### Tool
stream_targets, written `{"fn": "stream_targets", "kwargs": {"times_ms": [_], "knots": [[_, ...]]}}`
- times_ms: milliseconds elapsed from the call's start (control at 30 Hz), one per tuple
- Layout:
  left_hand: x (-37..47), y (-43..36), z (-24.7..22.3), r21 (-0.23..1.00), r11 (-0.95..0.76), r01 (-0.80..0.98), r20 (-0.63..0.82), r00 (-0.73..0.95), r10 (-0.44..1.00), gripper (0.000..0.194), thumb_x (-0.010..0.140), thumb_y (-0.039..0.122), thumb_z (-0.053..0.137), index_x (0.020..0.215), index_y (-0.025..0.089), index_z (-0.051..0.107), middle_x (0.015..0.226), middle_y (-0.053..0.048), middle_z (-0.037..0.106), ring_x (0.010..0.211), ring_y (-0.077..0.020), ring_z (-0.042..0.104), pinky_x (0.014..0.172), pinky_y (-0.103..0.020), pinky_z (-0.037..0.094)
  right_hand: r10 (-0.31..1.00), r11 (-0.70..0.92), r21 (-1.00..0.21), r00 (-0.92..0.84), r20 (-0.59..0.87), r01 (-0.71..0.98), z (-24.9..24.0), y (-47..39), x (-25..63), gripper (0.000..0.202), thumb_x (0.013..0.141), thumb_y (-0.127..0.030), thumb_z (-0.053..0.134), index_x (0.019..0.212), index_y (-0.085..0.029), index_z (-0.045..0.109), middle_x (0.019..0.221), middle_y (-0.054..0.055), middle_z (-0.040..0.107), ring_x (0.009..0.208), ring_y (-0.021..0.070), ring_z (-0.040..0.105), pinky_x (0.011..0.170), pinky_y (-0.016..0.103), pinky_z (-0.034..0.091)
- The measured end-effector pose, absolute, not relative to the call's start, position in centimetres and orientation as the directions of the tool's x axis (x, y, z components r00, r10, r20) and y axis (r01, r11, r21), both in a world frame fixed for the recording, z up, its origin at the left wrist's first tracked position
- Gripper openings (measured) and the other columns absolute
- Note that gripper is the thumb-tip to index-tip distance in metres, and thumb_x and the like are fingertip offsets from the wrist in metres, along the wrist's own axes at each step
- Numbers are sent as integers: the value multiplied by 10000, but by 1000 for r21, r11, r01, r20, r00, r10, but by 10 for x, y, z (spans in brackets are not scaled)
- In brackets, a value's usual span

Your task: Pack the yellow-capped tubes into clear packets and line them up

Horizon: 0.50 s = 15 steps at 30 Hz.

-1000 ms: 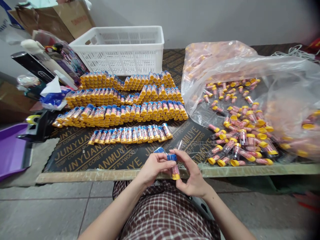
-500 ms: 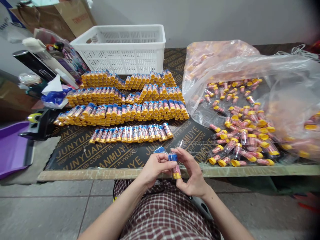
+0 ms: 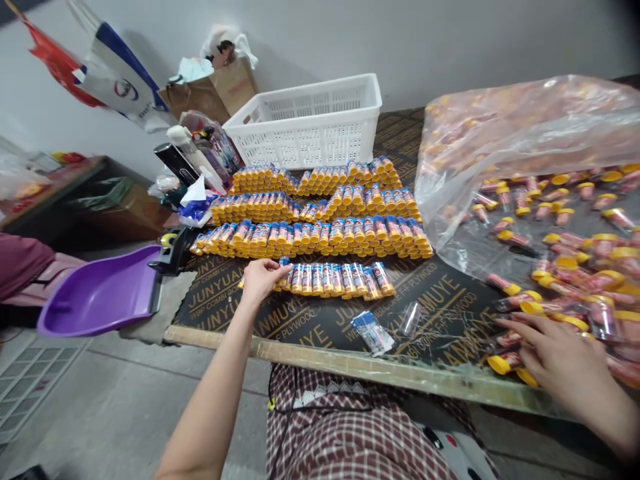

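Note:
My left hand (image 3: pixel 262 281) is over the left part of the front row of labelled tubes (image 3: pixel 327 280), its thumb and finger pinched on a small blue-topped tube (image 3: pixel 285 261). Most of that tube is hidden by the fingers. My right hand (image 3: pixel 563 357) is spread over the near edge of a loose pile of pink-filled tubes with yellow caps (image 3: pixel 605 283), and no tube is visibly gripped in it. Between the hands, a stack of blue-and-white printed labels (image 3: pixel 373 333) lies near the table edge beside a clear empty tube (image 3: pixel 410 319).
Stacked rows of labelled tubes (image 3: pixel 310 235) stand behind the front row, before a white plastic basket (image 3: pixel 305 137). A clear plastic bag (image 3: pixel 505 127) holding more tubes spreads at the back right. A purple dustpan (image 3: pixel 105 293) is left of the table (image 3: pixel 320 357).
My hands have parted: the left moved from the lap side to the front row with the tube, the right moved over to the loose pile. The view has swung left.

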<state>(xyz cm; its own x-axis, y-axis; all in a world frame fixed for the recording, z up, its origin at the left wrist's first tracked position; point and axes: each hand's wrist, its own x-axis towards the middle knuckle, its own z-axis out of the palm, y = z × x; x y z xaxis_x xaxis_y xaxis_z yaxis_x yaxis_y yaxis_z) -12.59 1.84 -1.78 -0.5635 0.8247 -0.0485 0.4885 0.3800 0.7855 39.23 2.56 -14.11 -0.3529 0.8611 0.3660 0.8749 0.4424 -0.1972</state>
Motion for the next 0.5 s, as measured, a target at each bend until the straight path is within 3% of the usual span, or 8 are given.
{"fn": "stream_targets", "kwargs": {"times_ms": [167,300,400,500], "knots": [[-113,16,-18,590,377,714,70,-510,857,320,619,470,714,628,151,687,567,-61,642,568,-182,557,568,-283,377,879,404,-86,-360,312,911,-137,23,385,304,770,-239,424,844,-285,715,956,139,648,836,315,580,600,431,350],[-73,-3,-12,649,230,725,264,-498,826,305,737,459,621,742,162,692,654,-40,659,604,-167,560,604,-268,393,920,355,-108,-326,216,929,-123,22,377,274,794,-199,471,849,-269,730,1020,120,647,931,305,574,657,416,340],[-29,-20,-27,744,105,660,110,-276,955,227,770,392,603,708,191,688,658,-30,659,607,-161,561,612,-260,396,934,338,-139,-314,171,931,-115,20,368,188,788,-211,550,846,-247,725,1023,111,643,949,305,560,693,410,339],[7,-30,-52,723,85,685,-50,-70,996,164,746,364,639,729,209,691,706,-38,662,627,-170,562,611,-266,375,919,388,-200,-360,160,900,-103,15,352,109,793,-268,598,814,-235,700,989,86,644,936,279,553,734,403,342]]}}
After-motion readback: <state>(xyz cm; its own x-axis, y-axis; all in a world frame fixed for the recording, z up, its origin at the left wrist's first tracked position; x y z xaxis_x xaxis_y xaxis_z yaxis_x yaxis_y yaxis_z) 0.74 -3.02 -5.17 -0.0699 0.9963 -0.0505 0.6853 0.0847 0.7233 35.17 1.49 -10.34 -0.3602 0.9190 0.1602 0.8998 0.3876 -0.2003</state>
